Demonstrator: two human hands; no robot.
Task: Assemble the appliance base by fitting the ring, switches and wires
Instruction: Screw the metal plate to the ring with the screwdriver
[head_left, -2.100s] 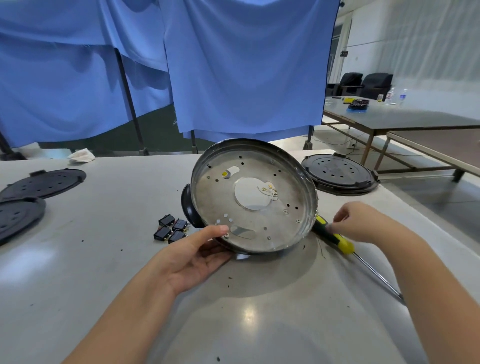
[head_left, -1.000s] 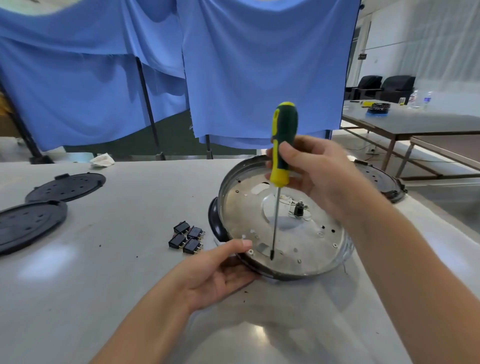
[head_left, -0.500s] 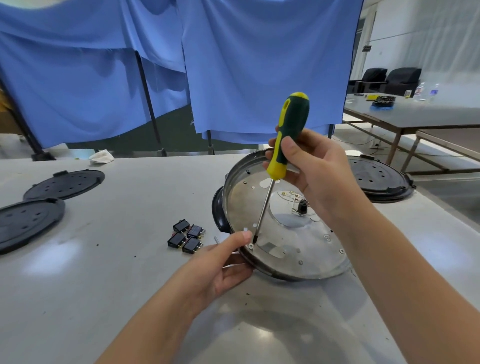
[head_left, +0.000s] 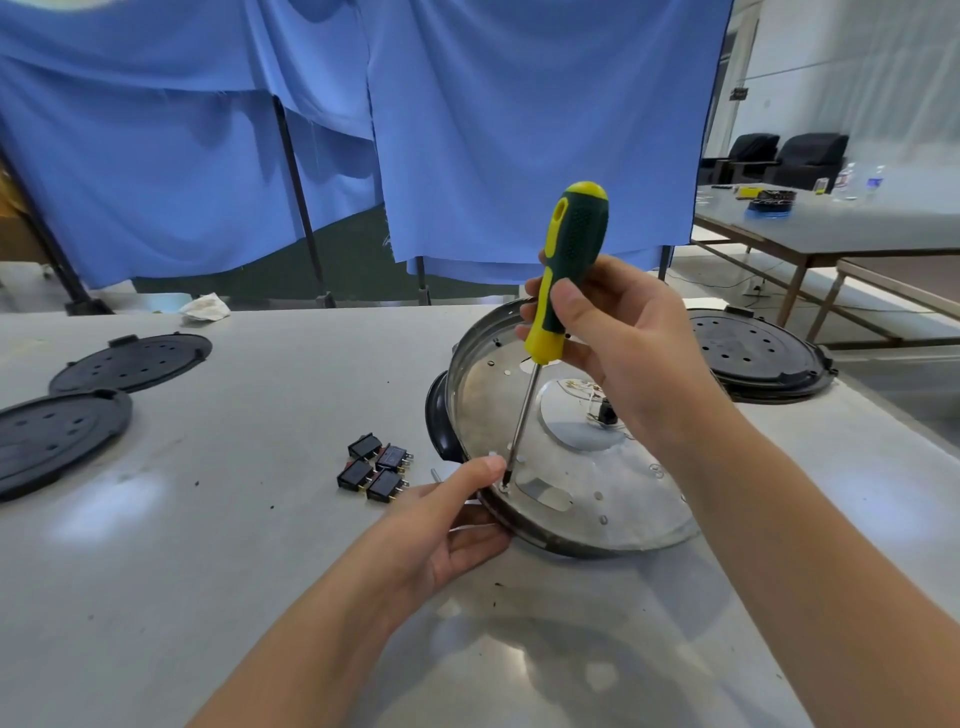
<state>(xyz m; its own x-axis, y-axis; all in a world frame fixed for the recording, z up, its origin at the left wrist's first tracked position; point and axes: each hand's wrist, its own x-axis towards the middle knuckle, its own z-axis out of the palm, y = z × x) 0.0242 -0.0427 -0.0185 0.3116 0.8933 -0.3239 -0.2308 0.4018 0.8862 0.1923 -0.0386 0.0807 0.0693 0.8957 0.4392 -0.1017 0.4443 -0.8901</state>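
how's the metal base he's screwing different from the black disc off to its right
The metal base is bare silvery metal; the black disc is dark and matte. The metal base is propped up at a tilt, gripped at its near rim by the left hand, while the black disc lies flat and untouched on the table. The right hand holds the screwdriver with its tip at the metal base, not the black disc. Both are round and dotted with small holes.

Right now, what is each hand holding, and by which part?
The right hand grips the screwdriver by the lower part of its handle. The left hand holds the metal base plate at its near-left rim, thumb on top.
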